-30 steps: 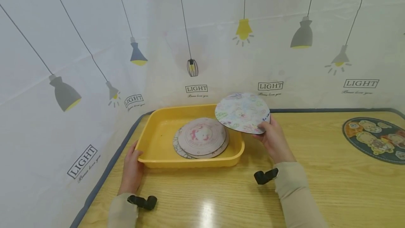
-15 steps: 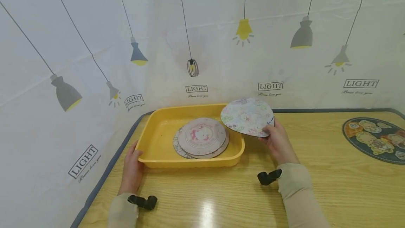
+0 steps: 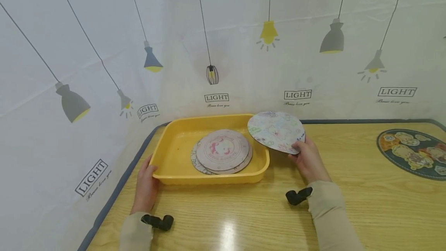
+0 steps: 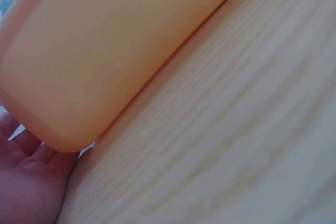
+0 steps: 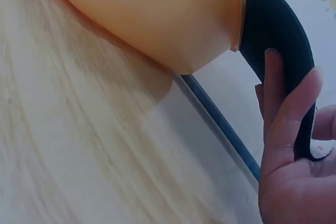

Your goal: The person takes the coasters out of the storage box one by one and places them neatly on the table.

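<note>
My right hand [image 3: 309,161] pinches the near right edge of a round mouse pad [image 3: 273,129] with pale, colourful drawings, thumb on top and fingers beneath. The pad tilts over the right end of a yellow plastic tray [image 3: 209,181]. In the right wrist view its black underside [image 5: 281,30] shows beside the tray's rim. My left hand [image 3: 145,187] grips the tray's near left corner, thumb at the rim; the left wrist view shows the fingers [image 4: 44,153] against the corner's outer wall. Inside the tray, a pink round pad [image 3: 223,150] lies on other round pads [image 3: 200,165], mostly covered.
A dark round mat [image 3: 414,154] with cartoon figures lies on the wooden table [image 3: 348,146] at the right. Behind the tray rises a white curtain [image 3: 244,69] printed with lamps; a dark blue border [image 3: 115,189] runs along the table's edge.
My right hand has moved the drawn-on mouse pad slightly right and down, toward me. The left hand, the tray and the pads inside it have stayed where they were.
</note>
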`<state>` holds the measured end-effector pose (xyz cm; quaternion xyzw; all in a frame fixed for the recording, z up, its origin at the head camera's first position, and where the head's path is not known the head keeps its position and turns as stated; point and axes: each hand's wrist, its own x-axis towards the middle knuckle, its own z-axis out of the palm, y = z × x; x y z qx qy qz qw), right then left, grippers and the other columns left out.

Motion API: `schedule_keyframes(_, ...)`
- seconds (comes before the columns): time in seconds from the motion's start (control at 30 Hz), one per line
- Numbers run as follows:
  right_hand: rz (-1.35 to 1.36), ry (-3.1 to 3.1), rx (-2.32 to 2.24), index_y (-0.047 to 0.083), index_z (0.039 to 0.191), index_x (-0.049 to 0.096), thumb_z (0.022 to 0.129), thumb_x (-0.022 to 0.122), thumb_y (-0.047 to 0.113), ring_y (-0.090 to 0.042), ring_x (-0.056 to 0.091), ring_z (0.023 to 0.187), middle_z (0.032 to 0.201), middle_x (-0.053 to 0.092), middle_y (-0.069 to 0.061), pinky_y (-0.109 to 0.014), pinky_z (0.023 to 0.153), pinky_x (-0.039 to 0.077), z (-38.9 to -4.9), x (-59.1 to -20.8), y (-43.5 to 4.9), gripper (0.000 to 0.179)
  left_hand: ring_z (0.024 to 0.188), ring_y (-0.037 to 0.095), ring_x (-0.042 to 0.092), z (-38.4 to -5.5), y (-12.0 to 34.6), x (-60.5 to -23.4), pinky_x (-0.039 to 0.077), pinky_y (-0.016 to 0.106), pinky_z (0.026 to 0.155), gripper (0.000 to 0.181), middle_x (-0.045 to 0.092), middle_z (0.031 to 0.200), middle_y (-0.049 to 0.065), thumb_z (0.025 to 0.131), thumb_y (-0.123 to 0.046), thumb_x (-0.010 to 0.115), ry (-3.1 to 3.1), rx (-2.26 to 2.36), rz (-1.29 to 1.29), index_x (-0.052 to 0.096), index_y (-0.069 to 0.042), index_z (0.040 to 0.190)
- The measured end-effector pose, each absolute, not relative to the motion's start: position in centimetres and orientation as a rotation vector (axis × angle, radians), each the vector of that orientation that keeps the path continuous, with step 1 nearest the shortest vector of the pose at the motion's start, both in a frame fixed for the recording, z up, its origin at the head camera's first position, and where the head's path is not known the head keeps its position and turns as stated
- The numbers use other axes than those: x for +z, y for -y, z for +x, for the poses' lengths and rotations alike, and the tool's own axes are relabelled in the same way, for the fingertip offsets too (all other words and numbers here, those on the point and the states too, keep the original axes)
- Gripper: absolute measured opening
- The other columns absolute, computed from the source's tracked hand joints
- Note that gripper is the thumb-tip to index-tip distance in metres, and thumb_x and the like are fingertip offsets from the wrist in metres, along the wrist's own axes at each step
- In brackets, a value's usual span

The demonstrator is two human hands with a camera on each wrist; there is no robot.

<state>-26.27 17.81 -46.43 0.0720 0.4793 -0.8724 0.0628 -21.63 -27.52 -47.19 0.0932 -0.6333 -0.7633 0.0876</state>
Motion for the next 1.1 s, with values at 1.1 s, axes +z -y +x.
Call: schedule_keyframes(1.1, 0.145, -0.687, -3.07, 0.028, 0.138, 0.021, 0.086, 0.028, -0.012, -0.021, 0.052, 0.095, 0.135, 0.028, 0.0, -0.033, 0.068, 0.044, -26.6, -49.3, -19.7, 0.066, 0.117, 0.026, 0.037, -21.6, 27.6, -47.3, 0.042, 0.024, 0.084, 0.049, 0.032, 0.136, 0.003, 0.089, -0.005, 0.033, 1.86, -2.29, 0.282, 0.032, -0.016, 0.137)
